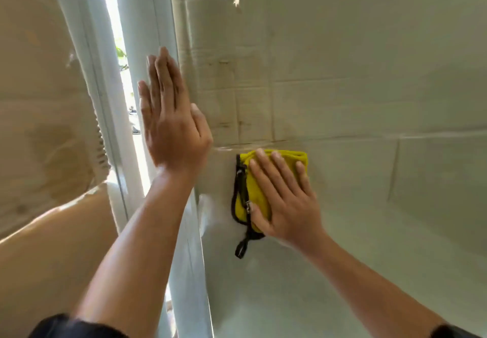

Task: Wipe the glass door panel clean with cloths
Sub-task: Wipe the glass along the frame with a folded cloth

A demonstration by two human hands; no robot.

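Note:
The glass door panel (pixel 369 100) fills the right of the head view, hazy, with pale taped sheets showing behind it. A yellow cloth (pixel 249 192) with black trim and a dangling black loop lies flat against the glass at centre. My right hand (pixel 284 198) presses on the cloth with fingers spread, pointing up and left. My left hand (pixel 168 116) rests flat and empty against the door's white frame edge, fingers together and pointing up.
The white door frame (pixel 131 74) runs top to bottom at centre left, with a bright narrow gap to the outside beside it. Brown cardboard-like sheeting (pixel 39 100) covers the left side.

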